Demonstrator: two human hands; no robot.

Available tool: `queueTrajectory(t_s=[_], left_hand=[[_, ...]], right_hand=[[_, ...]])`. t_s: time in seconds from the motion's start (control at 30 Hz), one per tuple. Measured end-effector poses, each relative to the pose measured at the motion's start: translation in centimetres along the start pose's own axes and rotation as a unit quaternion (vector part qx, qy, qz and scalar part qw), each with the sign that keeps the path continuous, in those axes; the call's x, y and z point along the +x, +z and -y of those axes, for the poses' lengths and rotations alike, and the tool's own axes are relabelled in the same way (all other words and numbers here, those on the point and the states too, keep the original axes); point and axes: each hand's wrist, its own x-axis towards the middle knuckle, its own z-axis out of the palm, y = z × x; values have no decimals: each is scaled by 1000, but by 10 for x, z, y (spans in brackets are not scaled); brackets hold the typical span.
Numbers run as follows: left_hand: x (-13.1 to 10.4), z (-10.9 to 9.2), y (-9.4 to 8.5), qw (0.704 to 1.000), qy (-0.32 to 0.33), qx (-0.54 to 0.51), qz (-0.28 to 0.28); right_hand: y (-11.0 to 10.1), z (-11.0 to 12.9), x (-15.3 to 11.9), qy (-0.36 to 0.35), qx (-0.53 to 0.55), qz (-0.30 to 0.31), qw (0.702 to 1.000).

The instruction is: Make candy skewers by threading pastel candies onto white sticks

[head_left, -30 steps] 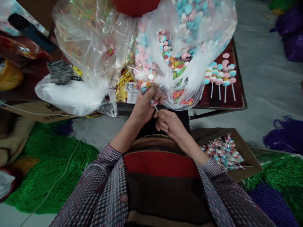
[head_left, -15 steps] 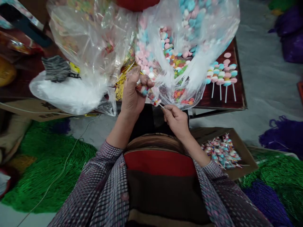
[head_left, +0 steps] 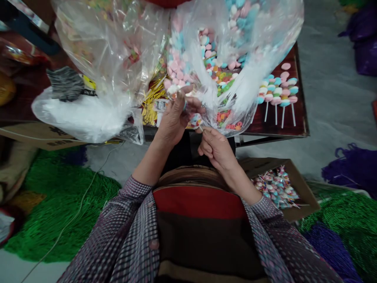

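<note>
A candy skewer point(head_left: 194, 120) in clear wrap is held between my hands near the table's front edge. My left hand point(head_left: 176, 118) is closed round its upper part, and the fingers hide much of the candy. With thumb and fingertips, my right hand point(head_left: 214, 144) pinches the white stick at the lower end. Beyond my hands lie loose pink, white and blue candies point(head_left: 176, 70) in an open plastic bag point(head_left: 203, 74). Gold twist ties point(head_left: 150, 114) lie left of my left hand. Several finished-looking candy skewers point(head_left: 277, 92) rest at the table's right side.
Big clear bags point(head_left: 103, 47) cover the left of the dark table point(head_left: 300, 118). A striped grey cloth point(head_left: 65, 83) lies there too. On the lower right, a cardboard box point(head_left: 306, 200) holds wrapped candy skewers. Green stringy bundles point(head_left: 59, 208) lie on the floor.
My left hand has moved slightly right and turned over the candy. My right hand has shifted a little left, still pinching the stick. A small printed label now shows beside my left hand.
</note>
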Motion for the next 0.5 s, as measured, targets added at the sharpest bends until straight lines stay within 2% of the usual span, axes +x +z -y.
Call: queueTrajectory(t_s=[0.13, 0.27, 0.4, 0.5], left_hand=[[-6, 21, -11, 998, 35, 42, -1], [-15, 34, -17, 987, 88, 133, 23], [-18, 29, -16, 959, 144, 246, -4], [-20, 21, -11, 933, 163, 320, -17]], right_hand=[[-4, -2, 4, -110, -77, -93, 987], [-7, -2, 7, -155, -165, -115, 967], [-10, -5, 5, -174, -217, -127, 952], [-12, -9, 4, -196, -244, -138, 940]])
